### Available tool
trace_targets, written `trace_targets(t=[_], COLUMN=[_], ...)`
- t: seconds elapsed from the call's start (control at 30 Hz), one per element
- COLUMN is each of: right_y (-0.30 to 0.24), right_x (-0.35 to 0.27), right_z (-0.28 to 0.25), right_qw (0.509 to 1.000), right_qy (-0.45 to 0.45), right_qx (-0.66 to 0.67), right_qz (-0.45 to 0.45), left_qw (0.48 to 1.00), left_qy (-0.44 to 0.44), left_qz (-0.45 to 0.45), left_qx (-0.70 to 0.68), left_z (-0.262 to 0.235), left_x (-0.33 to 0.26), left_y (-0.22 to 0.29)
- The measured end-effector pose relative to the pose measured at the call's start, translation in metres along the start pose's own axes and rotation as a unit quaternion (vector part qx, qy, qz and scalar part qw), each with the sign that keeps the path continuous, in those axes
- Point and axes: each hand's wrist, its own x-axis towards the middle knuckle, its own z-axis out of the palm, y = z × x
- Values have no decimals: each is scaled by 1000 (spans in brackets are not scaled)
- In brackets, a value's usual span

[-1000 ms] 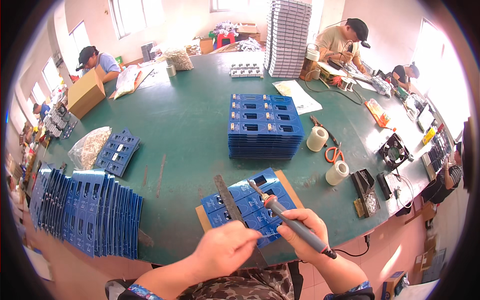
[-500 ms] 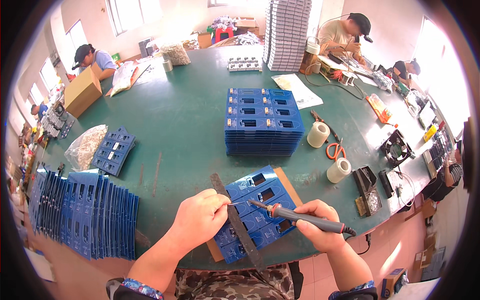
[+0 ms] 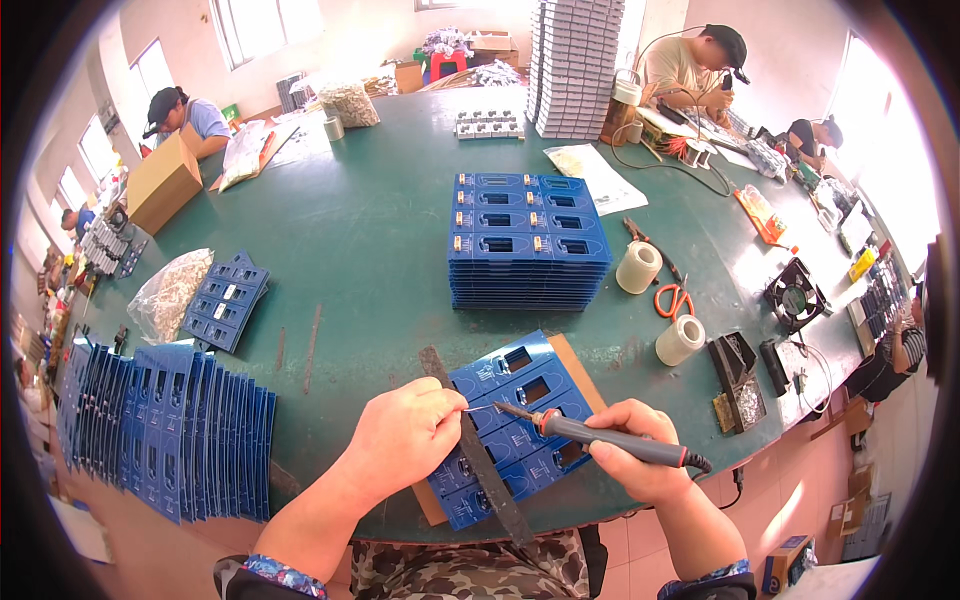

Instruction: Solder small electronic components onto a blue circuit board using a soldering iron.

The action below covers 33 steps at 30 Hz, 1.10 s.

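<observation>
A blue circuit board panel (image 3: 478, 373) with rectangular cutouts lies at an angle on a brown backing sheet (image 3: 577, 368) at the table's front edge. Across its left part rests a dark, worn flat bar (image 3: 484, 466). My left hand (image 3: 400, 432) is closed in a pinch on a thin solder wire (image 3: 481, 408), its knuckles beside the bar. My right hand (image 3: 645, 455) is wrapped round the grey handle of a soldering iron (image 3: 600, 434). The iron's tip points left, close to the wire's end over the board; whether they touch I cannot tell.
A stack of blue panels (image 3: 530, 285) stands beyond the board; a leaning row of panels (image 3: 165, 430) is at left. To the right are tape rolls (image 3: 680, 340), orange-handled scissors (image 3: 673, 300), a black tray (image 3: 735, 380) and a fan (image 3: 793, 295). Co-workers sit at the far sides.
My left hand has shifted slightly right with the solder wire. The iron's tip has moved a touch left, nearer the wire. The board and bar stay put.
</observation>
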Motion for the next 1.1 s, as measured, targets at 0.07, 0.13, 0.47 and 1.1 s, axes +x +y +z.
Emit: trace_targets(t=[0.07, 0.13, 0.47, 1.1], right_y=[0, 1, -3, 1], right_x=[0, -1, -3, -21], right_z=[0, -1, -3, -10], right_qw=[1000, 1000, 1000, 999], right_qy=[-1, 0, -2, 9], right_qx=[2, -1, -13, -14], right_qz=[-6, -11, -12, -37], left_qw=[1000, 1000, 1000, 998], left_qy=[-7, -15, -27, -59], left_qz=[-6, -12, -8, -13], left_qx=[1, 2, 0, -12], left_z=[0, 0, 2, -3], left_x=[0, 1, 3, -7], left_y=[2, 4, 9, 25])
